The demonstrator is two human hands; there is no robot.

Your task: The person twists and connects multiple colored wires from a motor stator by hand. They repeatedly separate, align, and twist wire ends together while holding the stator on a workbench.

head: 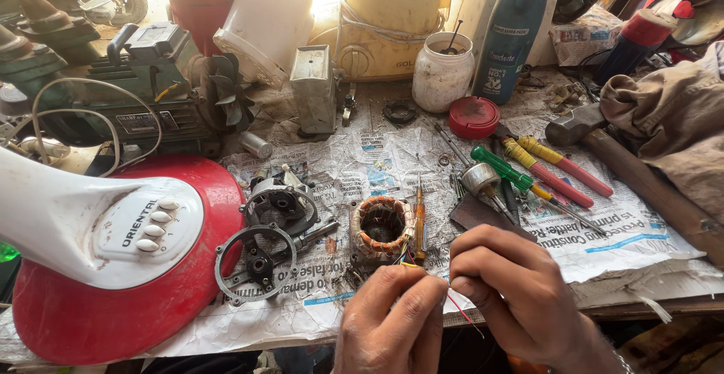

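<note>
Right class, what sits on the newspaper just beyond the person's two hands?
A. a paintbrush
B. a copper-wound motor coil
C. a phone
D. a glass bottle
B: the copper-wound motor coil lies just past the left hand and right hand, which pinch its thin wires.

**Bare hands, one beaded band**

Both hands are showing bare, with no gloves and no sleeves reaching into view. The right hand (513,291) is wearing a thin pale beaded band at the wrist; the left hand (392,321) is wearing nothing.
</note>
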